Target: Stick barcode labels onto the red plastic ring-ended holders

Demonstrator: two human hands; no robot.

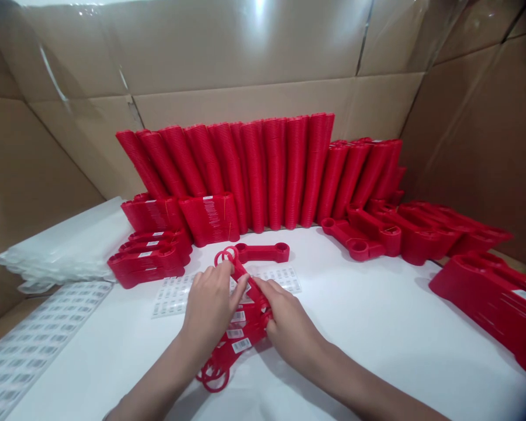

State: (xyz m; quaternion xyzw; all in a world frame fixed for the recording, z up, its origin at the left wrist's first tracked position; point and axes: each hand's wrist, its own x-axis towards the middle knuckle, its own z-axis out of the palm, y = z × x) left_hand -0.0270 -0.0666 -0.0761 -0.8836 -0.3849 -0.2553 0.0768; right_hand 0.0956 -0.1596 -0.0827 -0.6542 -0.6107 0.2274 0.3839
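Several flat red plastic pieces with ring-shaped ends (256, 330) lie fanned out between my hands, white barcode labels on some of them. My right hand (289, 321) is closed round their right ends, thumb and fingers on the bunch. At the upper end of the topmost piece, my left hand (213, 298) pinches it with its thumb and fingers, partly covering it. Beneath and behind the hands lies a sheet of barcode stickers (170, 297). Just beyond stands a single red piece (265, 252) lying flat on the white table (346, 362).
Tall stacks of red pieces (274, 175) line the back against cardboard walls (245, 52). Shorter labelled stacks (146, 266) stand at left, more piles (421, 234) at right. Clear plastic bags (65, 245) and a larger sticker sheet (30, 345) lie at left.
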